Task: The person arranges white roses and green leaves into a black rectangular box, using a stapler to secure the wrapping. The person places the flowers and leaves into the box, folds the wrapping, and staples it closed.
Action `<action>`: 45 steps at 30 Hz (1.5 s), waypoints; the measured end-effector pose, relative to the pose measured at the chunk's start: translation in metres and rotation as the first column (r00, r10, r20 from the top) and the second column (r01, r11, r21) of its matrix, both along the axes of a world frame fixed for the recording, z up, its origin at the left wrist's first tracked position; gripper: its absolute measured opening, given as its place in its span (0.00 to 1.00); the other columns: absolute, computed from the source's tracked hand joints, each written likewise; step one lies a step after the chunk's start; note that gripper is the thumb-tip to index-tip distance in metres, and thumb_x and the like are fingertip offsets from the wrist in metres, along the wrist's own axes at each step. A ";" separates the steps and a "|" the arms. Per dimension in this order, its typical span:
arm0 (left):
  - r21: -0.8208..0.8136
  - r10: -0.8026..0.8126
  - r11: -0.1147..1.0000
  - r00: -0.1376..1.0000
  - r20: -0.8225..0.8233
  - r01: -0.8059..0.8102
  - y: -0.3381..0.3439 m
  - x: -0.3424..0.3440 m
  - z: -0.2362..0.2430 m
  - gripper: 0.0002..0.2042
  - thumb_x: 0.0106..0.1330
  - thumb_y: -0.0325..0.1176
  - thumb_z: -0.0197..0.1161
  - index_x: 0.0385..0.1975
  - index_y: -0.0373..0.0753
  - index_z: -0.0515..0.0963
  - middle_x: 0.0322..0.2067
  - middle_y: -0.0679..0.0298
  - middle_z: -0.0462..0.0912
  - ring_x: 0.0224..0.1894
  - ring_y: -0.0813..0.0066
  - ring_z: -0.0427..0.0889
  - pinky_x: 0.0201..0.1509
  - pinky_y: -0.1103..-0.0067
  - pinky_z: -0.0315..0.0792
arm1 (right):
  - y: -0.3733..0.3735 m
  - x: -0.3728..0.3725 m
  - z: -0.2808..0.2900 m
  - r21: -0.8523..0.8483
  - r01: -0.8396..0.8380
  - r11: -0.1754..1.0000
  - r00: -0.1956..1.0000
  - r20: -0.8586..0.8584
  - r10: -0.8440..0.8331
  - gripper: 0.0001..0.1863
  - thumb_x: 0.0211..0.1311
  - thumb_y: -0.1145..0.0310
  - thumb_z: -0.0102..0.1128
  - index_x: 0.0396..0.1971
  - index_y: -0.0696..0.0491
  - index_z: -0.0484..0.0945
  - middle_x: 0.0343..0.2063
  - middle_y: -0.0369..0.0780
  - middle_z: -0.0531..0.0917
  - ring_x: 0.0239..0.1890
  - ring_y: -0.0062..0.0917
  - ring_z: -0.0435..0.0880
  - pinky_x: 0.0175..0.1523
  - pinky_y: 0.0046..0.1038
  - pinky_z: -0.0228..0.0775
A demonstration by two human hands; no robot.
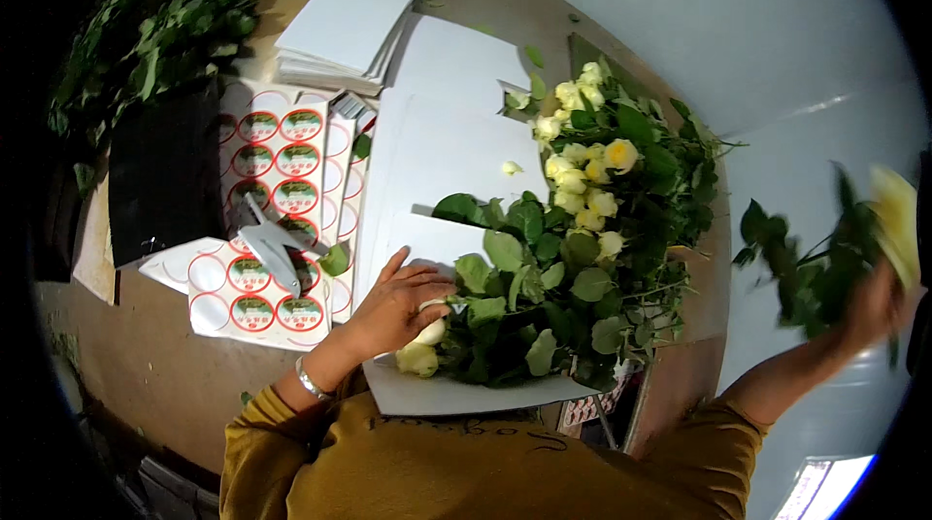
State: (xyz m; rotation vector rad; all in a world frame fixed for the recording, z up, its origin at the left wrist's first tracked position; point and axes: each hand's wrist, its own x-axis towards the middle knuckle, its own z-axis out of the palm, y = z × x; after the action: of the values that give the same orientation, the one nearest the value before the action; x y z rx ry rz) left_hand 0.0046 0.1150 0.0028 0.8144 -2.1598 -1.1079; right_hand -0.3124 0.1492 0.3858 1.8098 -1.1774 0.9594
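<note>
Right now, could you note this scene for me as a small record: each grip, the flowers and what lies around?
Left grip: touching pale yellow rose heads at the left end of a leafy bunch
Right grip: raised at far right, around a leafy stem; its yellow part is blurred
Beyond the bunch: more yellow roses
Left side: pale stapler-like tool on round-sticker sheets; black box
Upper left: loose greenery

- Open passage: over the white cardboard [456, 112], between sticker sheets [277, 141] and pale-yellow roses [570, 180].
- Leafy stems [524, 277] block the left hand's [403, 301] right side.
- Open air separates roses from the right hand's [872, 311] foliage [825, 277].
</note>
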 end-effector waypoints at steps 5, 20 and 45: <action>0.073 0.024 0.997 1.000 0.011 -0.025 0.002 0.004 -0.002 0.21 0.61 0.40 0.59 0.53 0.39 0.70 0.48 0.56 0.76 0.56 0.61 0.70 0.69 0.61 0.45 | -0.058 0.046 -0.155 0.801 0.028 0.598 0.996 -0.076 0.054 0.18 0.46 0.83 0.57 0.41 0.56 0.77 0.37 0.43 0.80 0.43 0.34 0.78 0.48 0.31 0.70; 0.104 -0.013 0.995 0.999 0.049 0.008 -0.003 -0.001 0.010 0.16 0.59 0.37 0.62 0.46 0.41 0.75 0.47 0.62 0.77 0.57 0.63 0.69 0.69 0.62 0.44 | -0.051 0.034 -0.276 0.981 -0.193 -0.009 0.955 0.186 -0.230 0.29 0.57 0.73 0.55 0.60 0.50 0.60 0.57 0.45 0.65 0.56 0.38 0.68 0.54 0.34 0.65; 0.062 -0.040 0.998 0.995 0.096 0.034 -0.002 -0.009 0.013 0.14 0.59 0.33 0.61 0.45 0.39 0.75 0.46 0.58 0.78 0.56 0.61 0.70 0.69 0.61 0.42 | 0.182 -0.084 -0.036 0.475 0.536 0.698 0.542 0.441 -0.716 0.13 0.62 0.71 0.54 0.46 0.54 0.77 0.33 0.37 0.82 0.34 0.18 0.79 0.39 0.20 0.71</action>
State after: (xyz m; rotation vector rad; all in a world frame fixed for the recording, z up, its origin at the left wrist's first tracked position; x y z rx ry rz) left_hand -0.0045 0.1128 0.0157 0.8744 -2.2390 -1.1791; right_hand -0.3968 0.3308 0.3502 1.0622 -2.2932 0.9551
